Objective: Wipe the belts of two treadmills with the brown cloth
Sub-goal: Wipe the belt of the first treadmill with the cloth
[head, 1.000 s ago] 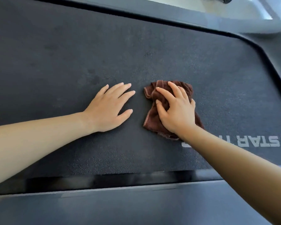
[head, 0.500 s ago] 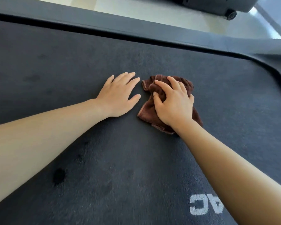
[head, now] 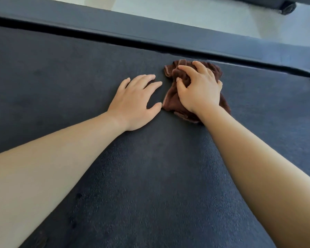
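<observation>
A dark textured treadmill belt (head: 150, 176) fills most of the head view. The brown cloth (head: 172, 99) lies bunched on the belt near its far edge. My right hand (head: 199, 88) sits on top of it, with fingers and thumb curled into the folds and gripping it. Just left of the cloth my left hand (head: 134, 102) lies flat on the belt, fingers spread and straight, its thumb tip almost touching the cloth's edge. Both forearms stretch forward across the belt.
A grey side rail (head: 150, 33) runs along the far edge of the belt, with a black gap between them. Beyond it is pale floor (head: 195, 13). A dark machine base with a small wheel (head: 287, 6) stands at the top right.
Both hands and the cloth have moved farther across the belt toward the far rail. The white lettering near the right forearm has dropped out of view.
</observation>
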